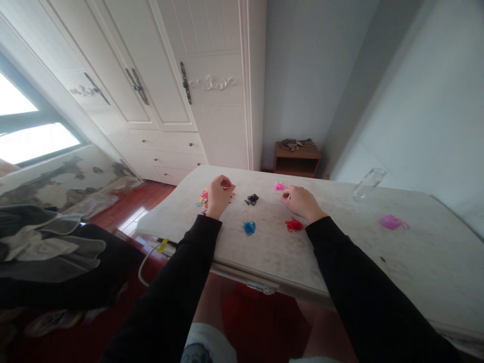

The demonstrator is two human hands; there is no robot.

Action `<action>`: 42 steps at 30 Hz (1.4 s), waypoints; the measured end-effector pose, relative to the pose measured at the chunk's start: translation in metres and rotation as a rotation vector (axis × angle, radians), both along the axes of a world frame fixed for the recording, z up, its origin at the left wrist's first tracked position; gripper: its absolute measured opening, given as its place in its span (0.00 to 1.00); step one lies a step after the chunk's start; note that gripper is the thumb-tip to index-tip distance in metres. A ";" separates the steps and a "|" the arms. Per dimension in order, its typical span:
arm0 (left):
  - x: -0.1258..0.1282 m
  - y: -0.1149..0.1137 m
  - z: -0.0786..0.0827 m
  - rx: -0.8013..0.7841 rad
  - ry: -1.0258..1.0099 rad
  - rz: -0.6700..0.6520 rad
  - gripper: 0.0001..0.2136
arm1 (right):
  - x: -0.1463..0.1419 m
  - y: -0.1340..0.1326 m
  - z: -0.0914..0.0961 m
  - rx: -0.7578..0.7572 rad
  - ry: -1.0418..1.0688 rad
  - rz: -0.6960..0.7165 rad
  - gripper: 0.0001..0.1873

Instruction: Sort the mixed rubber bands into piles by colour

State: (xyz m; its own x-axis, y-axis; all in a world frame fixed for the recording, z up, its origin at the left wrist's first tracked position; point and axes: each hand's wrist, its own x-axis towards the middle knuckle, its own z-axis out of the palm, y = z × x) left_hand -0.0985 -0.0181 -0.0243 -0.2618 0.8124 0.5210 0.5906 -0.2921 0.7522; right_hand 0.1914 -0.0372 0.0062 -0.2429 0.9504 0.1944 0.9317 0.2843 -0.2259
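Note:
My left hand (220,195) is over a mixed multicoloured pile of small rubber bands (204,198), fingers curled in a pinch; what they hold, if anything, is too small to tell. My right hand (301,201) hovers between a pink pile of bands (279,186) and a red pile (294,225). Its thumb and fingertips are pressed together, with a tiny dark speck beside them that I cannot make out. Between both hands lies a black pile of bands (251,199), and nearer to me a blue pile (249,228).
The piles rest on a whitish table (264,257). To the right lie a clear glass (368,184) on its side and a purple-pink pouch-like item (393,222). A white cable (142,267) hangs at the left edge. Beyond stand a white wardrobe (223,131) and small brown cabinet (297,160).

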 end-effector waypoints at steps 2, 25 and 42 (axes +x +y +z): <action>0.006 -0.002 0.001 0.006 -0.066 -0.052 0.07 | -0.001 -0.001 0.001 0.020 0.021 0.008 0.13; 0.101 0.042 0.021 -0.058 -0.278 -0.790 0.14 | -0.004 0.004 0.000 0.277 0.458 0.235 0.06; 0.092 0.028 0.027 -0.016 -0.064 -0.816 0.07 | -0.007 -0.006 0.009 0.345 0.561 0.199 0.09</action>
